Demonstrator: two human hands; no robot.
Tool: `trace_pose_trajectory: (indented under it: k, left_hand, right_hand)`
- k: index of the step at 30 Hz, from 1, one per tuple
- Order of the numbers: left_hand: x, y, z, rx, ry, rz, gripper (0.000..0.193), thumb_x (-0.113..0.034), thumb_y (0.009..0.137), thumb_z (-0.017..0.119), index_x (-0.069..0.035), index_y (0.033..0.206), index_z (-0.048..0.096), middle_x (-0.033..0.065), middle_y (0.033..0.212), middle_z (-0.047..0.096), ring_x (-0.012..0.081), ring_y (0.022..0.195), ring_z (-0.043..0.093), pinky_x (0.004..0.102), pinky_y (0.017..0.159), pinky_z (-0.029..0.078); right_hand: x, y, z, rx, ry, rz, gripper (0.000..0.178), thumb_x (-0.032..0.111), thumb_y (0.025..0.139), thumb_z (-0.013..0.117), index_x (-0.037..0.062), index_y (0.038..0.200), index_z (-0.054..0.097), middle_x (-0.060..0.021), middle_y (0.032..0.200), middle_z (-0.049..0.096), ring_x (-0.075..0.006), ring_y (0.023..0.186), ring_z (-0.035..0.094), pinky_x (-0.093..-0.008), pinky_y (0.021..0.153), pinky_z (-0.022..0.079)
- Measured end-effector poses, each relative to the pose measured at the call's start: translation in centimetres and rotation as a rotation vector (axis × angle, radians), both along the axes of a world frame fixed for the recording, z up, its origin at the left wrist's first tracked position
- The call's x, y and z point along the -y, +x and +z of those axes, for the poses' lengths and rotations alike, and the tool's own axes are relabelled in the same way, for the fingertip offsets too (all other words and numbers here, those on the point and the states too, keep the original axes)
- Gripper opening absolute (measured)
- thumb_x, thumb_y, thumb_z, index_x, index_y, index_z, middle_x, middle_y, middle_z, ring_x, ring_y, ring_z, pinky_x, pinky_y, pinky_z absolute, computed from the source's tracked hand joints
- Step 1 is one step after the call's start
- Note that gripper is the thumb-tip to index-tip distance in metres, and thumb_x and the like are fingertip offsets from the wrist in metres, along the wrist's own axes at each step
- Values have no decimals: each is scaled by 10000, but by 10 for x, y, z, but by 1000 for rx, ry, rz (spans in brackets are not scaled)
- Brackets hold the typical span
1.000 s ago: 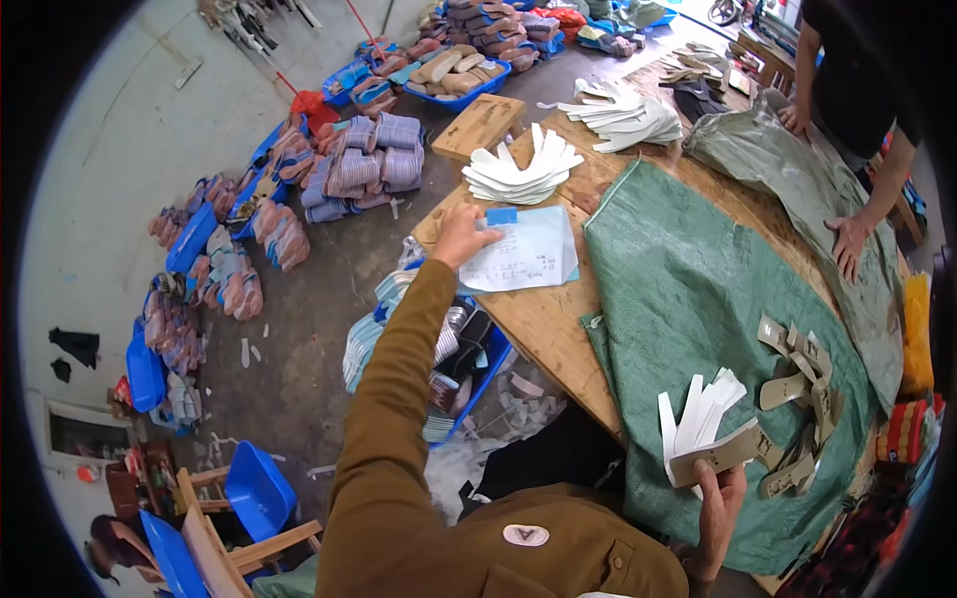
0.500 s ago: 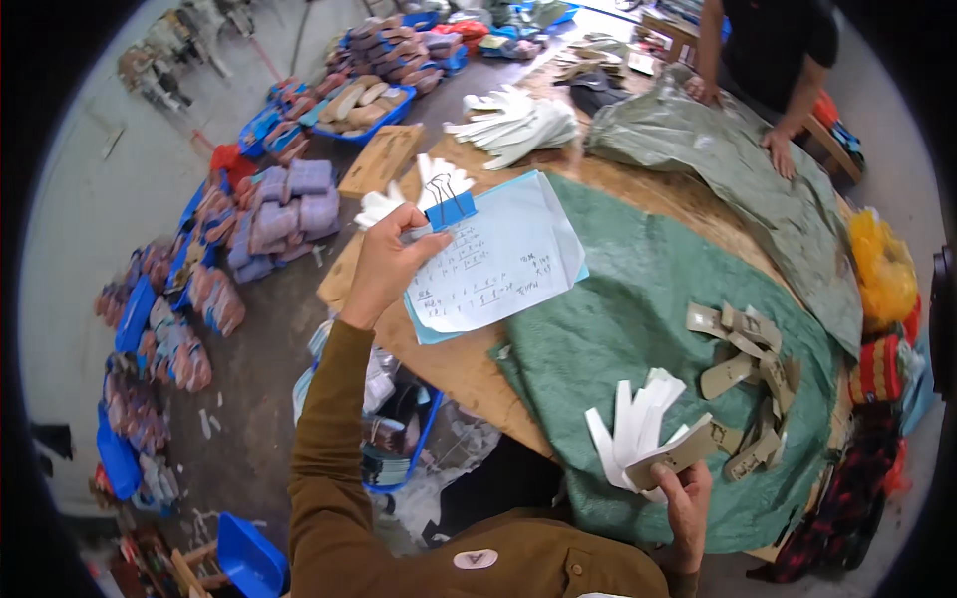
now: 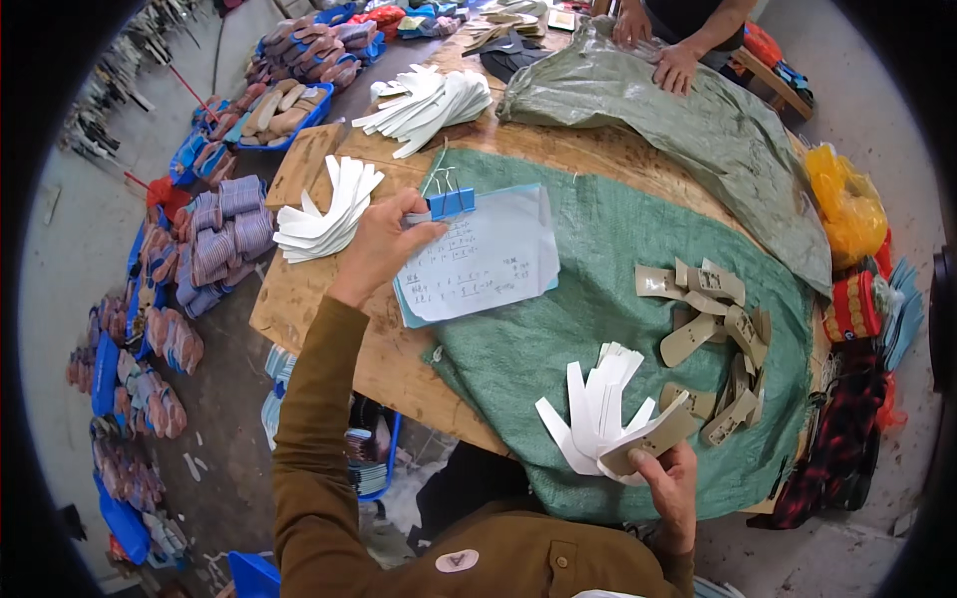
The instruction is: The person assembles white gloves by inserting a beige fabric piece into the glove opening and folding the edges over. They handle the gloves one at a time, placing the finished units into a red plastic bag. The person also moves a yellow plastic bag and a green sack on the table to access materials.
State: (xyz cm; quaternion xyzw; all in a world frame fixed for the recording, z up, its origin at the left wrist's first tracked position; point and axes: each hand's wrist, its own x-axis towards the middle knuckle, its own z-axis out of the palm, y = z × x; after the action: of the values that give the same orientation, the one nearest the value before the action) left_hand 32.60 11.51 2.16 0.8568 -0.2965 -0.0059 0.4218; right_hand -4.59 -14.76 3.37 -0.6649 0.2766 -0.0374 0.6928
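Observation:
My left hand (image 3: 382,242) pinches a sheaf of handwritten papers (image 3: 488,269) at its upper left corner, beside a blue binder clip (image 3: 453,204). A light blue sheet shows beneath the white ones. The sheaf is above the table, near the green cloth's left edge. My right hand (image 3: 670,486) is closed on a beige, insole-like piece (image 3: 650,439) with small marks, thumb on top. White curved strips (image 3: 598,399) fan out behind that piece over the cloth; whether my fingers hold them too, I cannot tell. To the right lie several similar beige pieces (image 3: 743,334) in a loose curved pile.
Green woven cloth (image 3: 518,399) covers much of the wooden table (image 3: 399,364). White strip bundles (image 3: 329,214) lie at its left and back. Across the table, another person's hands (image 3: 676,68) press a grey-green sheet (image 3: 688,130). Blue trays (image 3: 309,110) and slipper piles (image 3: 224,229) line the left floor.
The view has shifted, so the table and piles appear farther left and higher. Relative to the table, the papers are farther right, uncovering white strips behind my left hand. Both hands keep their grip.

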Motion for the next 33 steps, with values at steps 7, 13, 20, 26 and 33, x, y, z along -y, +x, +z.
trace_pose_trajectory:
  k: [7,13,20,26,33]
  left_hand:
    - [22,-76,2,364,27,34,269,-241,899,684,-19,1050,687,145,1110,669,232,1001,633,311,829,488]
    - [59,-230,-22,-821,-494,-309,230,-174,980,589,11,1062,698,34,946,633,105,890,561,258,779,451]
    - [75,-279,-18,-908,-583,-287,231,-187,964,629,11,1066,688,18,893,628,77,847,553,235,760,442]
    - [69,-288,-5,-781,-505,-364,206,-163,959,629,31,1027,648,9,845,638,86,779,563,237,707,458]
    - [77,-284,12,-584,-246,-504,217,-137,959,618,32,1093,639,54,971,635,116,835,576,270,725,482]
  right_hand:
    - [-5,1,-14,38,-191,65,287,95,839,706,-34,1086,636,-86,945,696,-142,848,642,-287,768,506]
    - [-23,22,4,136,-154,164,290,120,862,700,-30,1102,634,-80,939,702,-130,815,643,-278,729,506]
    - [-34,0,12,131,-158,224,294,127,873,662,-31,1117,615,-102,921,667,-150,776,628,-312,681,514]
    - [-33,-19,19,175,-314,327,309,119,864,654,-22,1131,593,-135,905,638,-204,726,616,-329,650,493]
    - [-27,-32,19,226,-458,364,311,82,857,675,-10,1138,579,-138,900,619,-243,730,608,-347,638,480]
